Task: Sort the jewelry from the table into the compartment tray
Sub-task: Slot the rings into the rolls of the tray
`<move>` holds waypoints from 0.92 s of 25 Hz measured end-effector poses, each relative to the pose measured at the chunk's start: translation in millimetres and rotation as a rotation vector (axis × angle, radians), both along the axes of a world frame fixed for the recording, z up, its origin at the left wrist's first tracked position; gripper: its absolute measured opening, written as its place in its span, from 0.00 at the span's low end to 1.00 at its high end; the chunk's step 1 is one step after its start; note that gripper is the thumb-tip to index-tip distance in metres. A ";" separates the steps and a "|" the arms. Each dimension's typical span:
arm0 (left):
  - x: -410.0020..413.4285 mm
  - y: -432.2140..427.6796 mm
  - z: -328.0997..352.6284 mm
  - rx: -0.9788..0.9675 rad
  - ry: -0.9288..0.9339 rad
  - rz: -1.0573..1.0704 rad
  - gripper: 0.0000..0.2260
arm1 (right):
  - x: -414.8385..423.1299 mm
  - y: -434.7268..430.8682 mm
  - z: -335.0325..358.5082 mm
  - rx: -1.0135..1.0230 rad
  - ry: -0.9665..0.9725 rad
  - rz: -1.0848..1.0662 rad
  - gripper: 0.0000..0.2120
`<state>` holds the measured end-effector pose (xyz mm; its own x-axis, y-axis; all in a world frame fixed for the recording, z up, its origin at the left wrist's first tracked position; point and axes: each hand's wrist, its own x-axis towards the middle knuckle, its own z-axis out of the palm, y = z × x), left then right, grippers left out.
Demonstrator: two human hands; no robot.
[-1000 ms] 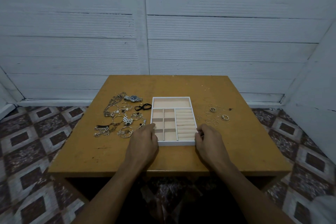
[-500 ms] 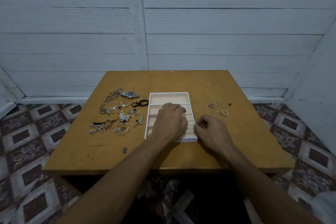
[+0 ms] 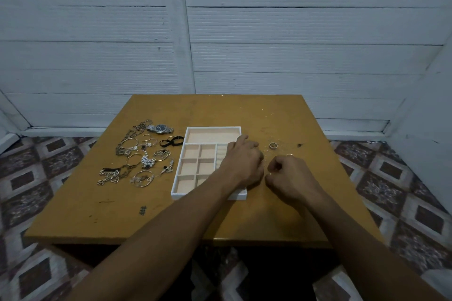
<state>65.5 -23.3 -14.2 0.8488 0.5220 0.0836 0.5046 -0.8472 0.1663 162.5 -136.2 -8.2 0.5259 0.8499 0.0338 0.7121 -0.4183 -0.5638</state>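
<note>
- The left hand (image 3: 242, 161) reaches across the right side of the tray (image 3: 178, 173), knuckles up and fingers curled down at the tray's right rim. I cannot tell whether it holds anything.
- The right hand (image 3: 291, 176) rests on the worktop (image 3: 117, 217) just right of the tray, fingers curled in toward the thumb. Any grasp is too small to tell.
- A ring (image 3: 273, 145) lies just beyond both hands, toward the right edge.
- The tray's visible compartments hold nothing.
- The jewelry pile (image 3: 137, 156) lies left of the tray, with a watch (image 3: 160, 128) at its far end.
</note>
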 end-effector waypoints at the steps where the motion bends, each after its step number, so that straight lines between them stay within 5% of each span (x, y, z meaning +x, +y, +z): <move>1: 3.6 1.5 0.8 -0.012 0.004 -0.006 0.15 | 3.8 -0.4 -0.1 -0.034 -0.002 0.015 0.06; 23: 32.1 22.7 19.2 -0.072 0.196 -0.130 0.07 | -9.4 3.5 14.6 -0.196 0.060 -0.076 0.07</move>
